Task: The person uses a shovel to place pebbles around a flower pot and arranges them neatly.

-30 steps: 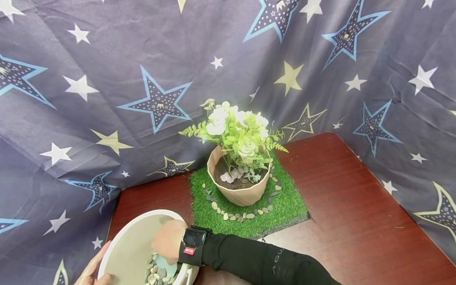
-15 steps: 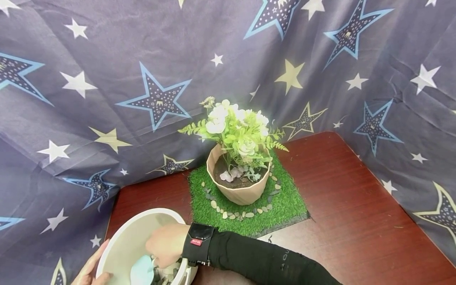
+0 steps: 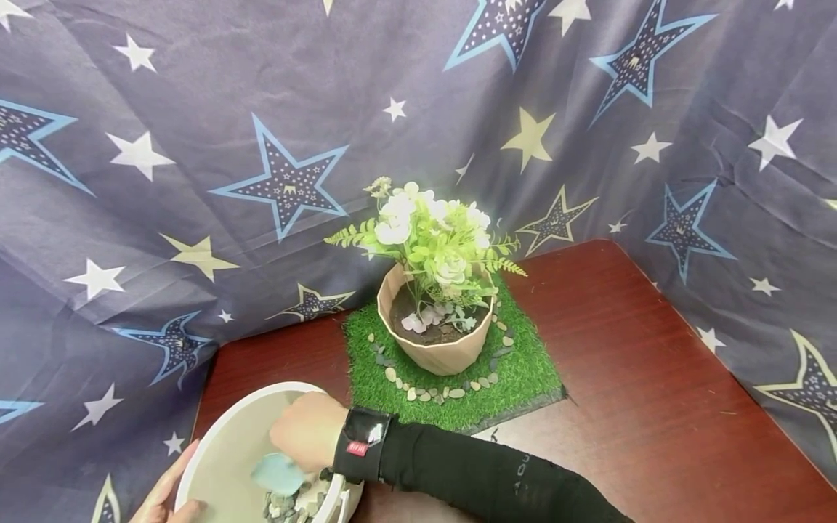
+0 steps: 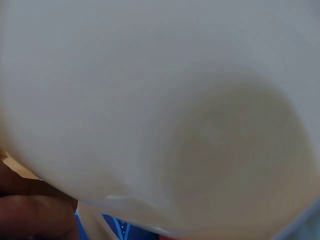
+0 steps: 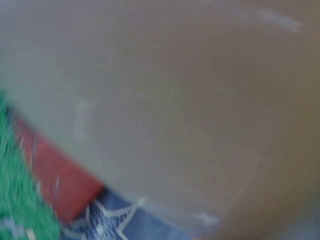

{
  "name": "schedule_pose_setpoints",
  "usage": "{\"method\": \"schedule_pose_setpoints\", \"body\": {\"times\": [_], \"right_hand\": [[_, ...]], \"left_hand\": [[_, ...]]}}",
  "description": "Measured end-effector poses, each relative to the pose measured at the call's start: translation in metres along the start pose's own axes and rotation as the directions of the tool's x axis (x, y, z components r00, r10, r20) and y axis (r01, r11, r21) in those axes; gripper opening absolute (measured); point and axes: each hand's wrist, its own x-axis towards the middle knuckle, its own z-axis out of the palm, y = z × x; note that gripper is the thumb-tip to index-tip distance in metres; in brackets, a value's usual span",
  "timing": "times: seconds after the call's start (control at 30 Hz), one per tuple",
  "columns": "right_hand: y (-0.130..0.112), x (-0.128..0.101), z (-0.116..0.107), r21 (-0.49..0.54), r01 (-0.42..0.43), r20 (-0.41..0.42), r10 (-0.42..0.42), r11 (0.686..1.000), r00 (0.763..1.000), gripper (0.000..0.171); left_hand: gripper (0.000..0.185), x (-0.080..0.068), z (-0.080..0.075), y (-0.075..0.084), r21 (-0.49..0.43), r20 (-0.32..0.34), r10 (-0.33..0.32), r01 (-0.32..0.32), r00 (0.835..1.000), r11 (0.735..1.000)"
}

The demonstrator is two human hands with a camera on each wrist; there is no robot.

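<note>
At the lower left of the head view a white bucket (image 3: pixel 219 454) tilts with its mouth towards me. My left hand (image 3: pixel 167 495) grips its rim, thumb over the edge and fingers outside; in the left wrist view those fingers (image 4: pixel 35 212) lie against the bucket's wall. Down inside the bucket, my right hand (image 3: pixel 309 432) is curled round a small light blue scoop (image 3: pixel 277 475), whose handle is hidden in the fist. The blade lies over loose pebbles (image 3: pixel 282 505) at the bottom. The right wrist view is mostly the bucket's blurred wall (image 5: pixel 140 110).
Behind the bucket, a square of artificial grass (image 3: pixel 523 385) bears a beige pot (image 3: pixel 439 356) of white flowers (image 3: pixel 434 232), ringed by pebbles (image 3: pixel 456 394). The reddish-brown table (image 3: pixel 641 363) extends to the right. A star-patterned cloth (image 3: pixel 418 58) hangs behind.
Inside the bucket, the scoop has swung left, its blade tipping up to face me and then lying flatter over the pebbles. My left hand keeps its grip on the rim.
</note>
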Motion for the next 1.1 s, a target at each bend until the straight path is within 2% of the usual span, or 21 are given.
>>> {"method": "schedule_pose_setpoints", "body": {"times": [0.13, 0.2, 0.33, 0.47, 0.57, 0.7, 0.77, 0.93, 1.0, 1.1], "right_hand": [[-0.010, 0.001, 0.015, -0.237, -0.047, -0.121, 0.019, 0.970, 0.992, 0.025], [-0.012, 0.002, 0.020, -0.280, -0.052, -0.114, 0.020, 0.959, 0.993, 0.024], [-0.013, 0.008, 0.021, -0.227, -0.030, 0.016, 0.034, 0.973, 0.999, 0.013], [-0.013, 0.010, 0.017, -0.173, 0.003, 0.130, 0.020, 0.985, 0.991, 0.007], [-0.012, 0.009, 0.014, -0.142, 0.025, 0.169, -0.001, 0.990, 0.986, 0.005], [-0.010, 0.008, 0.010, -0.076, 0.047, 0.228, -0.029, 0.996, 0.973, 0.011], [-0.009, 0.008, 0.009, -0.052, 0.058, 0.250, -0.043, 0.997, 0.967, 0.015], [-0.006, 0.007, 0.005, 0.001, 0.056, 0.289, -0.053, 0.998, 0.956, 0.021], [-0.004, 0.007, 0.003, 0.020, 0.057, 0.294, -0.060, 0.998, 0.954, 0.025], [-0.003, 0.007, 0.001, 0.054, 0.067, 0.292, -0.080, 0.996, 0.953, 0.034]], "left_hand": [[0.103, 0.001, 0.001, 0.001, 0.016, -0.003, 0.004, -0.004, 1.000, 1.000], [0.102, 0.001, 0.002, 0.001, 0.026, -0.010, -0.001, 0.002, 1.000, 1.000], [0.101, 0.001, 0.003, 0.002, 0.040, -0.027, -0.011, 0.012, 1.000, 0.999], [0.100, 0.000, 0.003, 0.004, 0.069, -0.056, -0.049, 0.053, 0.997, 0.996], [0.100, -0.001, 0.003, 0.003, 0.072, -0.072, -0.051, 0.056, 0.996, 0.996], [0.102, 0.000, 0.002, -0.001, 0.013, -0.012, 0.012, -0.012, 1.000, 1.000], [0.102, 0.000, 0.002, -0.002, -0.001, 0.009, 0.026, -0.026, 1.000, 1.000], [0.102, 0.000, 0.003, 0.004, 0.025, -0.025, -0.044, 0.045, 0.999, 0.999], [0.102, 0.000, 0.001, 0.004, 0.003, -0.017, -0.068, 0.068, 0.998, 0.998], [0.102, -0.001, -0.001, 0.004, 0.009, -0.003, -0.065, 0.065, 0.998, 0.998]]}}
